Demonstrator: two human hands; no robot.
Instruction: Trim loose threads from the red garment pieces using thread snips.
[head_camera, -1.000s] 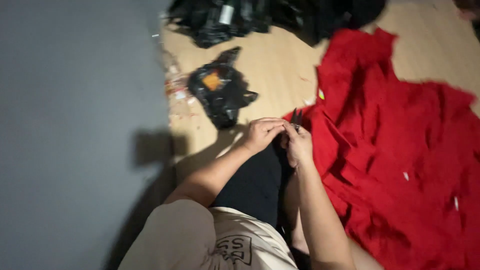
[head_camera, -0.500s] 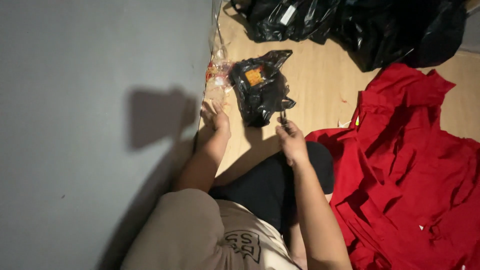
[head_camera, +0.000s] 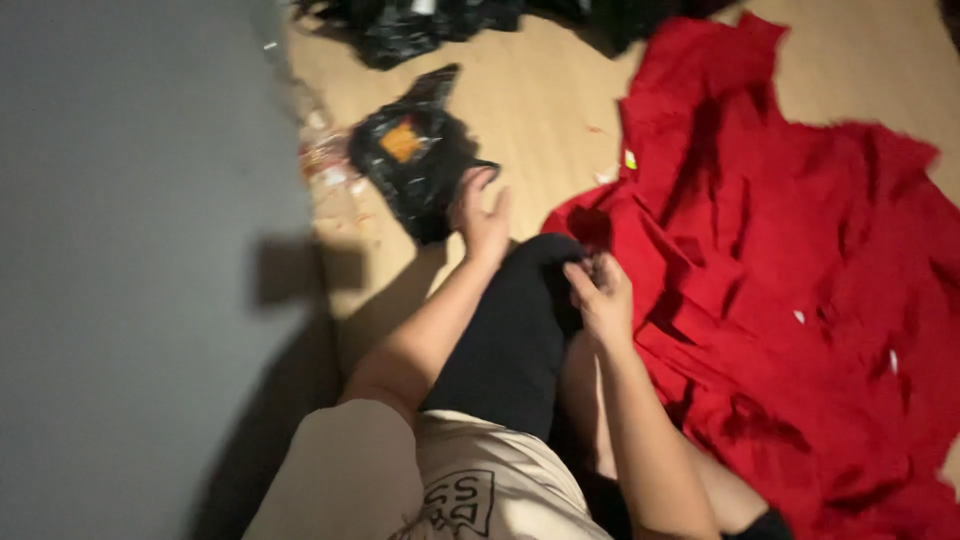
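My left hand (head_camera: 482, 218) is stretched out over the wooden floor with fingers apart, its tips at the edge of a crumpled black plastic bag (head_camera: 410, 165) that has an orange patch showing. My right hand (head_camera: 602, 298) is curled by my black-clad knee (head_camera: 510, 330), pinching a small dark object that is too blurred to name. It rests right at the near edge of a large rumpled red cloth (head_camera: 790, 260) spread over the floor on the right.
A grey wall (head_camera: 130, 250) fills the left side. Small paper and plastic scraps (head_camera: 325, 160) lie along its foot. More black bags (head_camera: 420, 25) are piled at the top. Bare wooden floor (head_camera: 545, 110) lies between the bags and the cloth.
My left hand has moved from beside the wall to the black bag. My right hand has drawn back from the bag to the knee and the red cloth's edge.
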